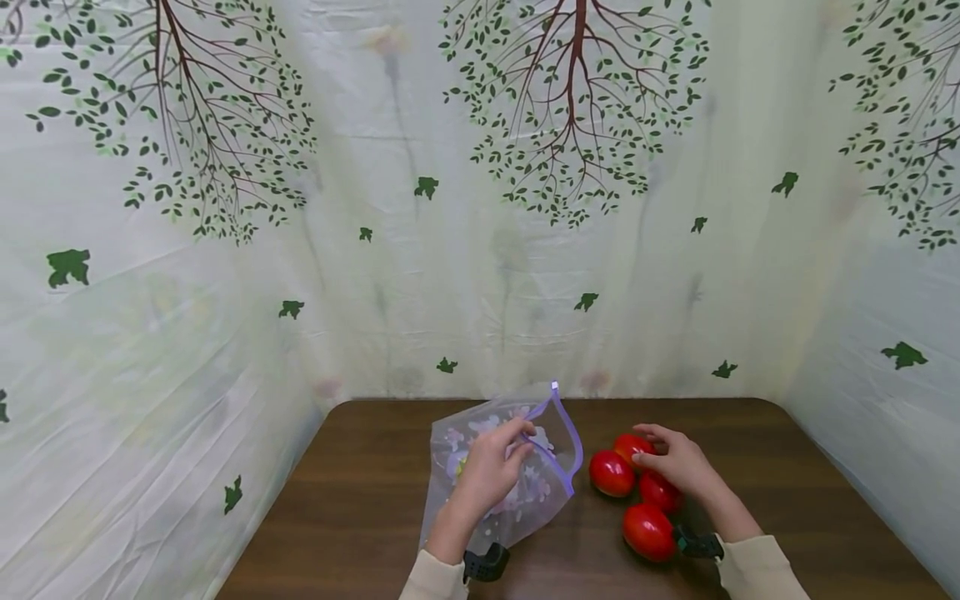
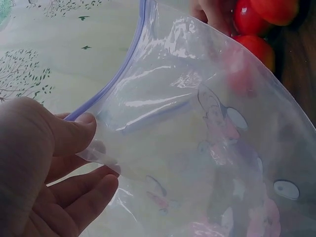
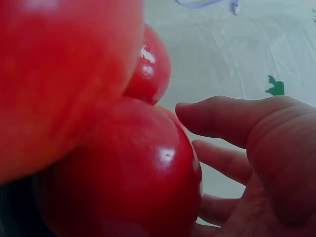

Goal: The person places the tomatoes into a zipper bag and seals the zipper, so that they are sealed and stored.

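Observation:
A clear plastic zipper bag (image 1: 517,492) with a purple zip edge and printed flowers and cartoon figures lies at the table's middle. Its mouth gapes to the right. My left hand (image 1: 491,462) pinches the bag by its rim, thumb on one side and fingers on the other, as the left wrist view shows. Several glossy red round fruits sit clustered right of the bag, among them a near one (image 1: 649,532) and a left one (image 1: 611,473). Around the far fruit (image 1: 632,447) my right hand (image 1: 678,458) reaches with thumb and fingers apart; firm contact is not visible.
The brown wooden table (image 1: 360,492) has rounded far corners. Behind it hangs a pale curtain (image 1: 480,275) printed with trees and leaves, and more of it closes off both sides. A yellow-green patch (image 1: 461,467) shows at the bag beside the left hand.

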The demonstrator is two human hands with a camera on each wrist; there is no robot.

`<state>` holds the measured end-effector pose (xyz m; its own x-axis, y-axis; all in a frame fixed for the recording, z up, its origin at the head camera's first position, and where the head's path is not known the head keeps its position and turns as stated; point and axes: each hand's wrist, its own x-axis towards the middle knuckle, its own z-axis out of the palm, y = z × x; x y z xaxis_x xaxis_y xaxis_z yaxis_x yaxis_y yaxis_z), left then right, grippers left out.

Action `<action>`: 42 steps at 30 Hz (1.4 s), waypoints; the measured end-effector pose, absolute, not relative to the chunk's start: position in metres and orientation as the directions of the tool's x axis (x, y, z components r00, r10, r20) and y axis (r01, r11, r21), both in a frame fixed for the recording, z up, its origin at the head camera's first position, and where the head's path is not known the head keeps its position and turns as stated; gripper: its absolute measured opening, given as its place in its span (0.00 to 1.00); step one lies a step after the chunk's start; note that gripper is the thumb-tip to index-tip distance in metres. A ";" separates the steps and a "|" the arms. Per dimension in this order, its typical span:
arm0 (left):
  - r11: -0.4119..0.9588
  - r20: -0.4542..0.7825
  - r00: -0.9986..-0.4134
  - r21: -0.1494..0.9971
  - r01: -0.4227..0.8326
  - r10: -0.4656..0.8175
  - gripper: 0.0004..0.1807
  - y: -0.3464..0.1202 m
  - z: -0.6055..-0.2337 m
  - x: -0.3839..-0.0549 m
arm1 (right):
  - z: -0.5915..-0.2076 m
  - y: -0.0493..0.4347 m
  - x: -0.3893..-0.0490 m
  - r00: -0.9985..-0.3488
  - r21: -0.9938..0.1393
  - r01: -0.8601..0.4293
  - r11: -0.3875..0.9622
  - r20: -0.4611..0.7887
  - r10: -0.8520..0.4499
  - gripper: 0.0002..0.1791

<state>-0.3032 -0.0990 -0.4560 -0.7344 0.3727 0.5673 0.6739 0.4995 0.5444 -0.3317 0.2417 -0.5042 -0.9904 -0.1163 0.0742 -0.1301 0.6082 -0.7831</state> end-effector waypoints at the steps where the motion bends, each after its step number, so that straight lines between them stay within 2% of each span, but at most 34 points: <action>1: 0.500 0.567 -0.734 0.544 0.674 0.374 0.08 -0.099 -0.456 -0.303 | -0.504 0.242 -0.332 -0.990 -0.783 -0.133 0.608 0.073 -0.122 0.34; 6: 0.499 0.564 -0.736 0.546 0.673 0.375 0.09 -0.098 -0.457 -0.303 | -0.505 0.242 -0.333 -0.987 -0.771 -0.143 0.621 0.066 -0.145 0.36; 25: 0.498 0.565 -0.738 0.550 0.671 0.370 0.09 -0.097 -0.456 -0.302 | -0.510 0.243 -0.336 -0.997 -0.755 -0.061 0.653 0.012 -0.079 0.37; 36: 0.506 0.597 -0.713 0.515 0.692 0.368 0.09 -0.096 -0.457 -0.302 | -0.506 0.246 -0.335 -0.995 -0.737 -0.101 0.668 0.065 -0.079 0.36; 42: 0.514 0.590 -0.723 0.521 0.681 0.360 0.10 -0.096 -0.459 -0.303 | -0.500 0.248 -0.334 -0.995 -0.743 -0.100 0.662 0.069 -0.073 0.37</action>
<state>-0.3029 -0.0958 -0.4589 -0.7227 0.3599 0.5900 0.6814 0.5137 0.5213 -0.3340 0.2478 -0.4998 -0.9950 -0.0730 0.0685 -0.0997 0.6623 -0.7425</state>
